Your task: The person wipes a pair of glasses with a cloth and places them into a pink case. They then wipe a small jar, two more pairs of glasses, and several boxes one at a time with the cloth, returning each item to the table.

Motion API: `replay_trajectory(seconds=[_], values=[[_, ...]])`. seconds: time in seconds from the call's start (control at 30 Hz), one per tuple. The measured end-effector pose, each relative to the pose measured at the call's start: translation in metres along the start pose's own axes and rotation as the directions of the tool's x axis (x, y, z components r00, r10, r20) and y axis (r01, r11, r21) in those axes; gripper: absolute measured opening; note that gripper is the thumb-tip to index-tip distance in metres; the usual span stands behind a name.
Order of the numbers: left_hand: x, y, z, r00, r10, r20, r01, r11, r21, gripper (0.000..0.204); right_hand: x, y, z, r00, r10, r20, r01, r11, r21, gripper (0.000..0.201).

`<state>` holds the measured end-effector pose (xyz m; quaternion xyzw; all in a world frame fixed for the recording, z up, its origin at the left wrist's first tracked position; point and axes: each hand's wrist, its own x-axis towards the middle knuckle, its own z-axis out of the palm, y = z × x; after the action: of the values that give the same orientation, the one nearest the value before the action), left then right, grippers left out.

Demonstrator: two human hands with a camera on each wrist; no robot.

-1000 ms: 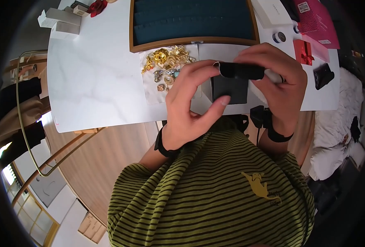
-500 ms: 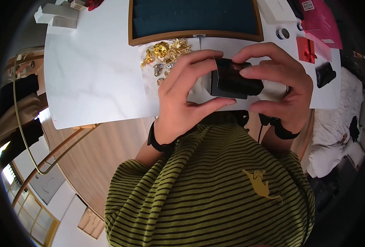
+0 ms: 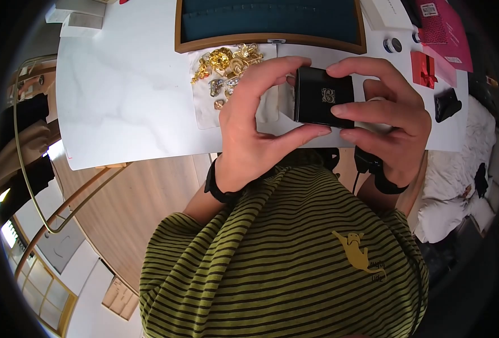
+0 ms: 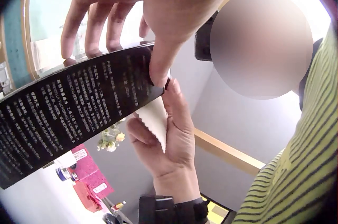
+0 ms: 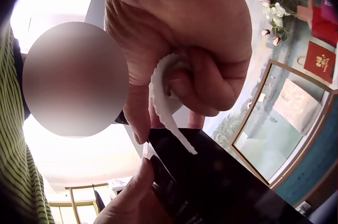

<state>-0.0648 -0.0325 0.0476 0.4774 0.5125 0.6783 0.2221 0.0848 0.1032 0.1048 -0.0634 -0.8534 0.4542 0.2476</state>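
Both hands hold a small black box (image 3: pixel 317 110) above the front of the table. In the head view its top face shows a silvery logo; in the left wrist view its long side (image 4: pixel 79 97) carries lines of pale print. My left hand (image 3: pixel 246 124) grips the box from the left, thumb at the near edge and fingers at the far edge. From the right, my right hand (image 3: pixel 401 110) has its thumb and fingertips on the box's end and top. Tucked in the right hand's curled fingers is a white cloth with a scalloped edge (image 5: pixel 165 94).
Gold and silver jewellery (image 3: pixel 227 65) lies on a white cloth (image 3: pixel 207 115) left of the box. Behind stands a wooden-framed case (image 3: pixel 272 42) with a dark teal lining. Toward the right are a red gift box (image 3: pixel 423 70), a black pouch (image 3: pixel 446 105) and a pink bag (image 3: pixel 446 34).
The box's black top flap, raised and curved earlier, now lies flat with the logo facing up. The right hand's fingers have moved down onto the box's top and end.
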Motion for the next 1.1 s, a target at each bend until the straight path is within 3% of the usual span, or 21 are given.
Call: replay_trajectory(seconds=[0.07, 0.17, 0.57, 1.1], values=[[0.0059, -0.0007, -0.005, 0.988, 0.129, 0.089, -0.141, 0.98, 0.141, 0.063, 0.0005, 0.0011, -0.0002, 1.0, -0.025, -0.001, 0.025, 1.0, -0.009, 0.034], [0.0086, -0.0019, -0.0085, 0.979, 0.161, 0.124, -0.178, 0.975, 0.135, 0.052, 0.0, -0.0005, -0.0016, 0.999, -0.046, 0.002, 0.046, 0.996, -0.082, 0.034], [0.0101, 0.0022, -0.0068, 0.992, 0.101, 0.079, -0.11, 0.987, 0.114, 0.052, 0.0025, -0.0007, -0.0015, 0.995, -0.098, -0.003, 0.097, 0.985, -0.14, 0.033], [0.0098, 0.0004, -0.0076, 0.989, 0.11, 0.1, -0.124, 0.983, 0.137, 0.049, 0.0007, -0.0036, 0.0003, 0.994, -0.11, -0.004, 0.107, 0.977, -0.186, 0.035]])
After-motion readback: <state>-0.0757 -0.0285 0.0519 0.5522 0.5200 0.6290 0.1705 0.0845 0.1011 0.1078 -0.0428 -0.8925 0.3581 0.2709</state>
